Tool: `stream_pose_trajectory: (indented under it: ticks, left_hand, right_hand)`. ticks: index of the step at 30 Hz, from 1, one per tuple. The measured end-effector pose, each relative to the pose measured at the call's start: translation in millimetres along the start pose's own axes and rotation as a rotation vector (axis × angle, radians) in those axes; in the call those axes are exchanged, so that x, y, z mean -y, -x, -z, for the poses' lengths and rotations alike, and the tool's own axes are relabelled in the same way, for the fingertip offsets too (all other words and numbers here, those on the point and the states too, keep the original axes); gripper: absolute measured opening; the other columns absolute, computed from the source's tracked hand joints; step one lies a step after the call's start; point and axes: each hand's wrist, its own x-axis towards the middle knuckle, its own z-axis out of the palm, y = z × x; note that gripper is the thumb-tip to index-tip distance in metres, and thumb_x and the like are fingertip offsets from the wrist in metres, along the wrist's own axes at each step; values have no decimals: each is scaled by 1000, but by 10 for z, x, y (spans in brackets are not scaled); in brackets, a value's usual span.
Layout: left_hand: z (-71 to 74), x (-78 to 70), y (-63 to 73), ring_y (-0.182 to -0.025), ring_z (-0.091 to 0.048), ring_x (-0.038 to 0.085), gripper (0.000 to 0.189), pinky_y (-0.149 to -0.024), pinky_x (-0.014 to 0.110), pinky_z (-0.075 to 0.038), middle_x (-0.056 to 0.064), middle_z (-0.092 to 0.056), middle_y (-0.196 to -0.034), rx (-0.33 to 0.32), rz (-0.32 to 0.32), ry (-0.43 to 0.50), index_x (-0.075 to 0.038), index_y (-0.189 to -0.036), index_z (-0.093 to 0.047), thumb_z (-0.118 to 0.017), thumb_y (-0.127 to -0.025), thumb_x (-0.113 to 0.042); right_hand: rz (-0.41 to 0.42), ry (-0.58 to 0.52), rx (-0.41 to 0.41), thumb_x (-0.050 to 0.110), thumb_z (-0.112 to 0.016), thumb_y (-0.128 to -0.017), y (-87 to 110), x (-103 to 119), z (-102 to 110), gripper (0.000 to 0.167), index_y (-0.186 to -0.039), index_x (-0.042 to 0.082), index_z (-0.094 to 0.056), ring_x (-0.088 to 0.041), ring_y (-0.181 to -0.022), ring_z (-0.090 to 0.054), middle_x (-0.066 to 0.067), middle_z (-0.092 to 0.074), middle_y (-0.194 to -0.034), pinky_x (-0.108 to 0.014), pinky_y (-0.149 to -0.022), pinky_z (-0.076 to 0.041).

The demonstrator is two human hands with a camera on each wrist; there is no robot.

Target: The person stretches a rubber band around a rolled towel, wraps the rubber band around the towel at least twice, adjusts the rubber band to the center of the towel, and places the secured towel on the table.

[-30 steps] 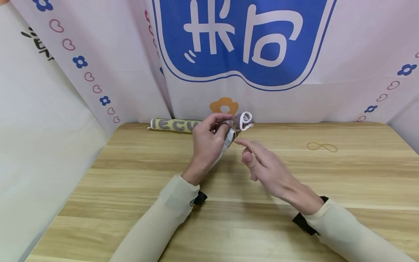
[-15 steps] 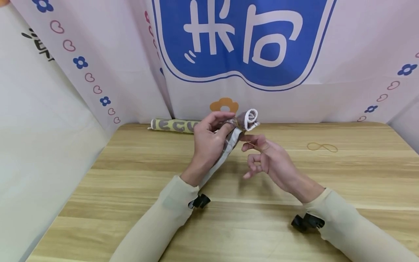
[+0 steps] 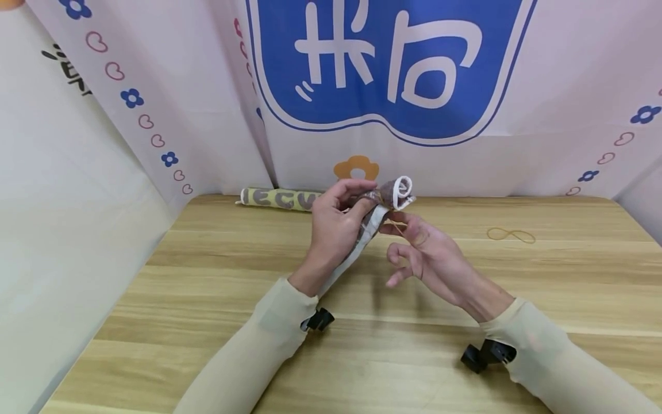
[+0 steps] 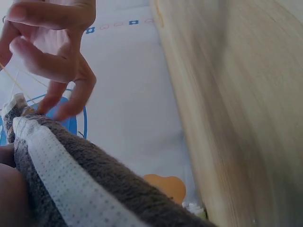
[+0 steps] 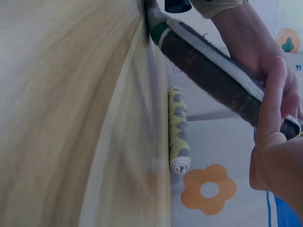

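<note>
My left hand [image 3: 336,230] grips a rolled-up dark brown towel [image 3: 362,238] with a white edge strip, close to its far end. The roll slants up and away, its white spiral end past my fingertips. A thin yellow rubber band [image 4: 12,79] is around the towel near that end, stretched out toward my right hand [image 3: 434,256]. Thumb and forefinger of that hand hold the stretched band just beneath the roll, while the other fingers are spread and bent. In the right wrist view the towel [image 5: 208,66] runs back along the left forearm.
A second rolled towel [image 3: 284,199], yellow-green with grey letters, lies at the table's back edge, partly behind my left hand. Another rubber band [image 3: 511,232], twisted into a figure eight, lies on the wooden table [image 3: 393,368] to the right. A printed cloth [image 3: 439,129] hangs behind.
My right hand has turned over, fingers spreading, with the band drawn below the roll. The towel's end has shifted slightly right, and more of its white strip shows. The last half second shows little movement.
</note>
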Motion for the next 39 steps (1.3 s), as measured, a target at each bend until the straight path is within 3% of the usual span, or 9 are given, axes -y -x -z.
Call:
stream_pose_trajectory:
  ticks: [4, 8, 17, 24, 35, 39]
  left_hand:
    - [-16, 22, 21, -85, -71, 16, 19, -73, 29, -55, 6, -77, -103, 10, -12, -22, -1, -111, -76, -74, -94, 6]
    - [-33, 31, 28, -83, -71, 16, 18, -72, 29, -56, 6, -78, -103, 22, -23, -30, -1, -110, -76, -73, -94, 6]
    - [-27, 19, 47, -75, -67, 12, 16, -67, 30, -55, 5, -79, -104, 98, -44, -150, -4, -107, -80, -72, -95, 4]
    - [-16, 35, 34, -78, -69, 8, 15, -66, 28, -56, 5, -80, -99, 155, -133, -222, -4, -104, -82, -74, -95, 5]
    - [8, 65, 13, -71, -64, 10, 18, -63, 26, -51, 6, -80, -95, 177, -323, -321, -3, -102, -82, -73, -93, 9]
    - [22, 88, 13, -69, -62, 11, 18, -62, 26, -49, 5, -80, -95, 167, -345, -373, -4, -102, -82, -73, -93, 8]
  right_hand:
    - [-11, 1, 21, 49, -59, -105, -9, -23, 48, 91, -166, 0, -13, -15, -92, -63, -27, -24, -158, -40, -70, -65]
    - [-22, 46, 21, 53, -61, -104, -9, -39, 81, 96, -168, 4, -10, -18, -95, -64, -26, -25, -158, -46, -71, -65]
    - [5, 270, -83, 58, -66, -99, 2, -41, 116, 103, -170, 11, -8, -20, -102, -67, -21, -23, -166, -55, -74, -63]
    - [40, 349, -82, 67, -66, -93, -11, -33, 163, 109, -168, 10, -11, -24, -109, -67, -18, -22, -168, -59, -74, -62]
    - [55, 320, -55, 72, -65, -88, -39, -4, 225, 109, -161, 5, -19, -27, -110, -67, -22, -26, -161, -60, -72, -62]
    - [49, 286, -29, 71, -65, -91, -42, -16, 249, 105, -160, 7, -19, -29, -111, -67, -22, -24, -164, -61, -72, -62]
